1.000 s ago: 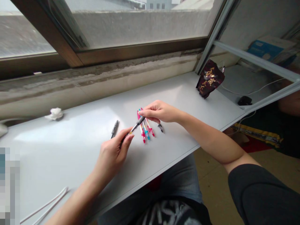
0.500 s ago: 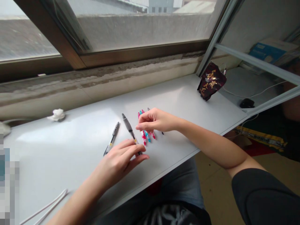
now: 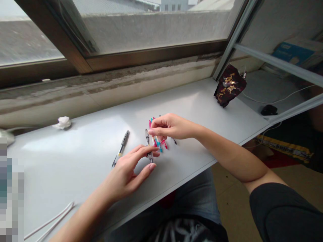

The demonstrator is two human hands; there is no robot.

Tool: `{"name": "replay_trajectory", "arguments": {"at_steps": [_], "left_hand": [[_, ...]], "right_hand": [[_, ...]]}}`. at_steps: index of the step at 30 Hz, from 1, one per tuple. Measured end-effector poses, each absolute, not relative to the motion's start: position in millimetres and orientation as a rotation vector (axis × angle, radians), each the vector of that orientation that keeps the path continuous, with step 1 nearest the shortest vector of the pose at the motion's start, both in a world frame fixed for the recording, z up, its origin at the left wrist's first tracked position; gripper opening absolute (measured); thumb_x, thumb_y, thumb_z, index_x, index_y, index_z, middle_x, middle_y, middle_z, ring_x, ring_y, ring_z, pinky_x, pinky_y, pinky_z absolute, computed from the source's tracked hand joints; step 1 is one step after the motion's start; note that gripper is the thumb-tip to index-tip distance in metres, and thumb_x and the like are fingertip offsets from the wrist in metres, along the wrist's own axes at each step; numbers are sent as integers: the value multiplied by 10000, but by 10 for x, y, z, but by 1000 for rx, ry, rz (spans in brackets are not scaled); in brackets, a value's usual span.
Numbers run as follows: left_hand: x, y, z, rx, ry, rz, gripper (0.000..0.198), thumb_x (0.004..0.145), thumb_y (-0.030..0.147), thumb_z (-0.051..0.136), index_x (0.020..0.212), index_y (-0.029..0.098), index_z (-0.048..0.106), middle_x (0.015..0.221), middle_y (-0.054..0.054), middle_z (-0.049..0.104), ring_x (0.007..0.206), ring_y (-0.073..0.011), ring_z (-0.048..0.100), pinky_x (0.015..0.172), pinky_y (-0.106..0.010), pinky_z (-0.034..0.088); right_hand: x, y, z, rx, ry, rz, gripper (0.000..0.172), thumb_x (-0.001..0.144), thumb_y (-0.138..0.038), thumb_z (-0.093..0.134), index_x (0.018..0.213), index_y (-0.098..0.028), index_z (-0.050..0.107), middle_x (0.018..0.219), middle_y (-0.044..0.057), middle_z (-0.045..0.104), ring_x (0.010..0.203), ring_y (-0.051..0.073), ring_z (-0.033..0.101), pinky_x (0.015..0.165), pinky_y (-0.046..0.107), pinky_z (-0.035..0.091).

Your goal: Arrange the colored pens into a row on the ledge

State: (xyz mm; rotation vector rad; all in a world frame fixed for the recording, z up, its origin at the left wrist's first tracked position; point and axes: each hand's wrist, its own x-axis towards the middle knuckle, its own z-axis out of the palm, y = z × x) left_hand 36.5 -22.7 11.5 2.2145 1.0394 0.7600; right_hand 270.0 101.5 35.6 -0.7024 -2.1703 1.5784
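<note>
My left hand (image 3: 128, 171) has its fingers laid across the lower part of a black-and-clear pen (image 3: 147, 136), its thumb close to the pen's lower end. Above the row of pens is my right hand (image 3: 174, 127), its fingers loosely curled and a gap showing between thumb and forefinger. Its thumb tip comes near the black pen's upper end. Partly hidden beneath it lie several pink pens (image 3: 164, 144), a turquoise pen (image 3: 158, 145) and a dark pen (image 3: 174, 141). A second black pen (image 3: 123, 143) rests apart, left of the row.
The white desk (image 3: 88, 161) runs along a window wall. A dark packet with gold lettering (image 3: 230, 85) stands toward the right end, by a metal frame (image 3: 280, 58). Crumpled white tissue (image 3: 63, 122) lies at the back left, and a white cable (image 3: 55, 218) at the front left.
The black pen under my left hand has shifted right, against the row, and now points more nearly straight away from me. My left thumb has spread from the fingers. My right hand has barely moved.
</note>
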Motion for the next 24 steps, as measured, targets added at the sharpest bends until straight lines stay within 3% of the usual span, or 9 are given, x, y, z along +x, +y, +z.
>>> {"name": "replay_trajectory", "arguments": {"at_steps": [8,18,24], "left_hand": [[424,-233,129,2279,1102,933,228,1045,144,587,1237,215,688,1044,-57,765,936,-166,738,836,-245,570],[419,-204,113,2356,1074,797,260,1057,185,583,1296,215,683,1093,-78,751,979,-182,737,853,-267,570],[410,-213,148,2390,1028,924,212,1046,140,597,1232,202,678,1007,-62,764,877,-169,711,784,-261,566]], "right_hand": [[2736,1014,386,-718,-2520,978,407,1073,-461,602,820,-149,670,638,-24,545,618,111,463,651,280,320],[2845,1181,380,-894,-2441,887,438,1082,-484,568,803,-152,632,640,-17,575,595,106,448,630,283,306],[2863,1236,372,-954,-2393,858,413,1070,-434,579,767,-157,621,659,-3,612,612,110,480,647,283,326]]}}
